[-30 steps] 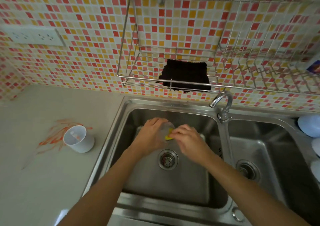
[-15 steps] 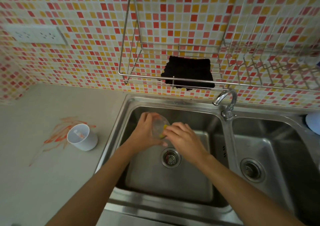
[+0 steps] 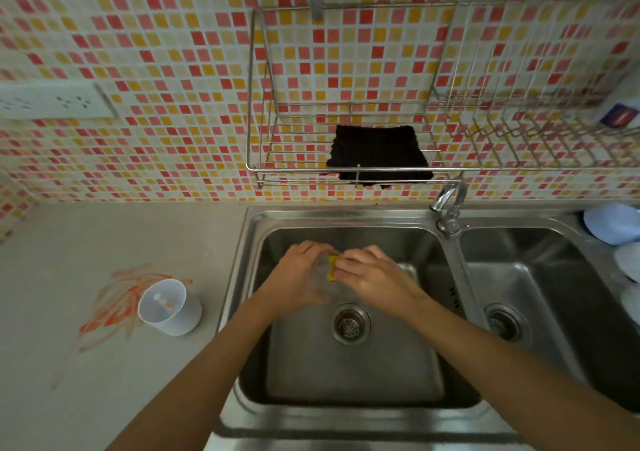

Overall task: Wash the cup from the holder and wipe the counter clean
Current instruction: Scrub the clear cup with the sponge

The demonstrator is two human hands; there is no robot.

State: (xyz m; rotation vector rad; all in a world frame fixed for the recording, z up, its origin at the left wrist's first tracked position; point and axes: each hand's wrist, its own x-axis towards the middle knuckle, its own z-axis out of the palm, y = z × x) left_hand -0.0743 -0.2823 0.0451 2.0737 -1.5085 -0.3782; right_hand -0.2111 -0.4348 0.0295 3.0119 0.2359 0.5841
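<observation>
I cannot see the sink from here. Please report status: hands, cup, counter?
Left hand holds clear cup over left basin. Right hand scrubs it with yellow sponge. Orange stain on counter, unwiped. Nothing in the way.

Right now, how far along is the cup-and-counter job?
Done: a clear cup is out of the white holder and over the left sink basin. In hand: the left hand grips the cup while the right hand works a yellow sponge at it; no water visibly runs from the faucet. Left: the orange smears remain on the counter, and the black cloth lies in the wall rack.
</observation>
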